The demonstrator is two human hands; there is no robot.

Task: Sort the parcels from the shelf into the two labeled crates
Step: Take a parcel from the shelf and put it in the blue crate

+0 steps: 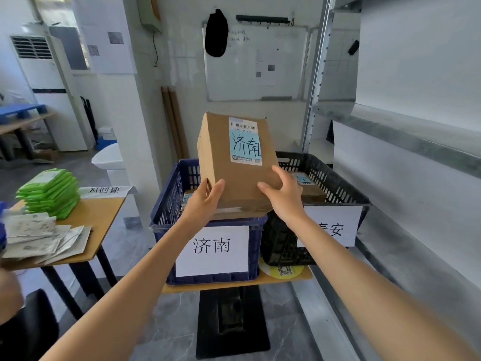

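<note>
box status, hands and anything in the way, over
Left hand and right hand both gripping the box. Box tilted over the blue crate, both marked 济南. A parcel already lies in that crate, nothing else in the way.

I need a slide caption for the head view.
Left hand and right hand hold a labelled cardboard parcel above the blue crate.

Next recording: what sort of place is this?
Most likely a small courier or parcel-sorting room. The left hand and right hand hold a labelled cardboard parcel above a blue crate beside a black crate, both bearing place-name signs. Metal shelving stands at right.
</note>
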